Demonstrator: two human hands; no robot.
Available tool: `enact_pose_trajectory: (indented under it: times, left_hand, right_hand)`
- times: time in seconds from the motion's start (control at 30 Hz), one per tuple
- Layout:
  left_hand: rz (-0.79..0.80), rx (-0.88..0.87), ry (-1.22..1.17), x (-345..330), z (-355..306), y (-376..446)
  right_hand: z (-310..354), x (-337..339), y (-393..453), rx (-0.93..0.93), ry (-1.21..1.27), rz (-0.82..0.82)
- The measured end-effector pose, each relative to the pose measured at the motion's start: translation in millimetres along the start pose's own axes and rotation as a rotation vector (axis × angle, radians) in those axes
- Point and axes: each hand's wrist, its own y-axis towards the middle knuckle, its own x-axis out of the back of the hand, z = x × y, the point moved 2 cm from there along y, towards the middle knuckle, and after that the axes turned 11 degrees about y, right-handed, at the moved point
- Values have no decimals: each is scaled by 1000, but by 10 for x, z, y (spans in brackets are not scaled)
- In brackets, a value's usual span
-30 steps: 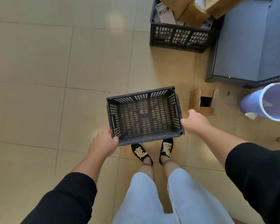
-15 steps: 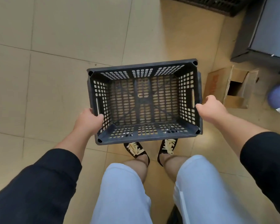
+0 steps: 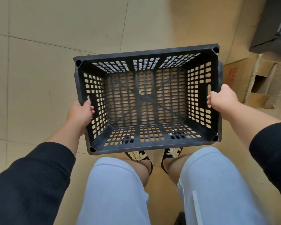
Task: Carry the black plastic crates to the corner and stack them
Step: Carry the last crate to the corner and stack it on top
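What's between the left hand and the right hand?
Head view: only the empty black perforated plastic crate, gripped by left hand and right hand.

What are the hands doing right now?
Left hand: closed, gripping the left side of the black crate.
Right hand: closed, gripping the crate's right side.

Single head-worn view, steeply downward, close over a held crate (image 3: 146,101).
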Motion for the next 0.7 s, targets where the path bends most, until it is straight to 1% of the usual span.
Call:
enact_pose_trajectory:
  times: [0.13, 0.27, 0.4, 0.53, 0.7]
  left_hand:
    - [-14, 5, 0, 141, 4, -186]
    - [-17, 19, 0, 515, 22, -687]
    - [-21, 33, 11, 1140, -13, -1390]
    - [-33, 39, 19, 1941, -53, -2133]
    - [-63, 53, -30, 2886, -97, -3054]
  right_hand:
    - [69, 147, -218, 22, 15, 6]
    - [196, 484, -707, 34, -11, 6]
    - [424, 981, -1461, 54, -43, 30]
    - [784, 1547, -2374, 79, -78, 39]
    - [1298, 2161, -3489, 164, -99, 54]
